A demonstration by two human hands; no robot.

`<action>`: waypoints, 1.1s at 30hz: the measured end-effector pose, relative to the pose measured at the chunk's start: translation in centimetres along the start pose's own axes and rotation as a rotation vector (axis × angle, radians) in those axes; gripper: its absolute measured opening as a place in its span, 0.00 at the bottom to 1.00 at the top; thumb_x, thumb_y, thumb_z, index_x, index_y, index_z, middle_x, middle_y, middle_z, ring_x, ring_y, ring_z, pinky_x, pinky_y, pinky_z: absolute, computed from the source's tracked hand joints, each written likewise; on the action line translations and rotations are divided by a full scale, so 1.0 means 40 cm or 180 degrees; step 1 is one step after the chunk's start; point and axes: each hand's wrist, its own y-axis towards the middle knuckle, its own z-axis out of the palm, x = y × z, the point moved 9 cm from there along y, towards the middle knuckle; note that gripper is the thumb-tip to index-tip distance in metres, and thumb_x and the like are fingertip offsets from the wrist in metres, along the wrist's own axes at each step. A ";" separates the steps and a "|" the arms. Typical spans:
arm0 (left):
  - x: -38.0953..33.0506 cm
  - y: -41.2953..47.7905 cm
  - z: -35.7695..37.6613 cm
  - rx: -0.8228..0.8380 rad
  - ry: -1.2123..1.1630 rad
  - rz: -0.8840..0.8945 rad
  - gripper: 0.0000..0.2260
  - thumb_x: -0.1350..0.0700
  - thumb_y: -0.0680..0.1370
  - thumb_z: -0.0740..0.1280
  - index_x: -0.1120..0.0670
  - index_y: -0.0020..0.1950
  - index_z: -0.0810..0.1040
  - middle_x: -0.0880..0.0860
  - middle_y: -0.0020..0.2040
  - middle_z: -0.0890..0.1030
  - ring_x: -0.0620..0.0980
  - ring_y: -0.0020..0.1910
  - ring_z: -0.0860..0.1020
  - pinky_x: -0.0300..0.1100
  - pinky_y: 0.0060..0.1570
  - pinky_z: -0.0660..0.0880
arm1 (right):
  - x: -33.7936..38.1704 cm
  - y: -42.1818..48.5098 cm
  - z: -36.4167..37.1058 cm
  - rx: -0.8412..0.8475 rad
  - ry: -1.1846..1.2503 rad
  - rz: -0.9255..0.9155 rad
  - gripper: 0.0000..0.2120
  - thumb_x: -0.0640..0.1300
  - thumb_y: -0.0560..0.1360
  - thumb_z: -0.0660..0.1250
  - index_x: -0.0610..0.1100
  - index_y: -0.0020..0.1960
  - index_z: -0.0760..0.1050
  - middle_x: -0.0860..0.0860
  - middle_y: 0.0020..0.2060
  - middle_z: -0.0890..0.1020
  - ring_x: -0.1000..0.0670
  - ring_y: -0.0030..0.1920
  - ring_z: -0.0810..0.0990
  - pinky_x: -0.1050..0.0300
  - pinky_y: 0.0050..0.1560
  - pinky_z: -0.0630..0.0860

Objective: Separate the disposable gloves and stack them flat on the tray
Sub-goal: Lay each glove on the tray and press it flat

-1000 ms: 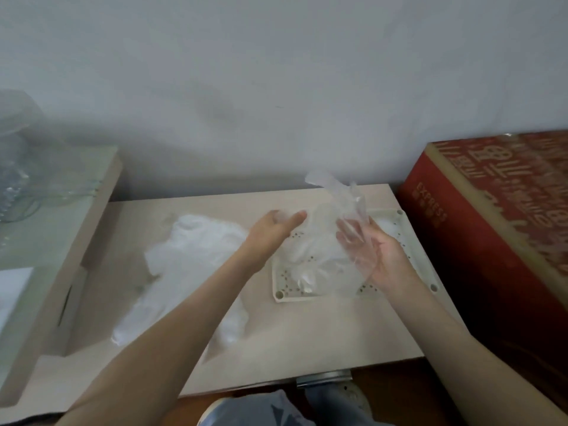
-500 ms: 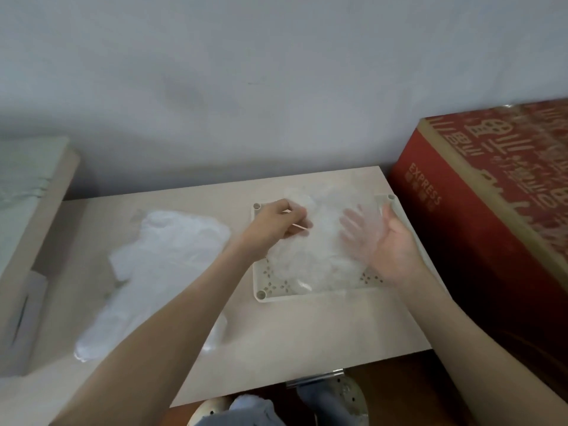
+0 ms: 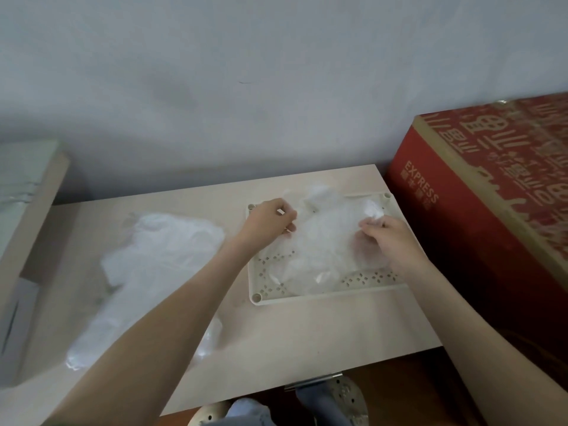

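A clear glove (image 3: 322, 241) lies spread on the tray (image 3: 307, 295), crinkly but mostly flat. Left hand (image 3: 267, 224) pinches its left edge, right hand (image 3: 390, 238) has fingers curled onto its right side. The pile of gloves (image 3: 147, 265) sits on the table (image 3: 307, 333) left of the tray, red box (image 3: 491, 195) just right of it

Cream perforated tray (image 3: 322, 295), red box (image 3: 479, 216)

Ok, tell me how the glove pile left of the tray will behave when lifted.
The glove pile is thin, crinkled film, so probably floppy and very light. Layers overlap loosely; several may cling and lift together. Likely slippery on the smooth table.
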 end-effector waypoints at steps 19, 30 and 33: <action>-0.122 -0.088 0.038 -0.1571 0.2401 0.1649 0.23 0.48 0.74 0.60 0.59 0.65 0.69 0.60 0.63 0.74 0.60 0.58 0.73 0.52 0.56 0.70 | -0.020 0.012 -0.013 -0.0371 -0.0821 -0.0447 0.06 0.38 0.77 0.62 0.44 0.47 0.78 0.50 0.41 0.82 0.48 0.40 0.80 0.59 0.34 0.70; 0.035 -0.067 0.218 0.0541 0.3465 0.0932 0.34 0.31 0.77 0.47 0.46 0.79 0.45 0.55 0.79 0.39 0.55 0.77 0.36 0.59 0.72 0.34 | 0.002 -0.002 -0.035 -0.0642 -0.1069 -0.0518 0.05 0.37 0.76 0.63 0.39 0.45 0.77 0.48 0.42 0.81 0.48 0.43 0.79 0.57 0.44 0.72; 0.050 -0.059 0.206 0.0500 0.3622 0.0798 0.35 0.30 0.76 0.44 0.46 0.78 0.43 0.55 0.79 0.40 0.57 0.77 0.37 0.61 0.71 0.32 | 0.011 -0.002 -0.031 -0.0578 -0.1134 -0.0567 0.05 0.37 0.76 0.62 0.41 0.45 0.77 0.47 0.39 0.81 0.47 0.39 0.80 0.63 0.36 0.71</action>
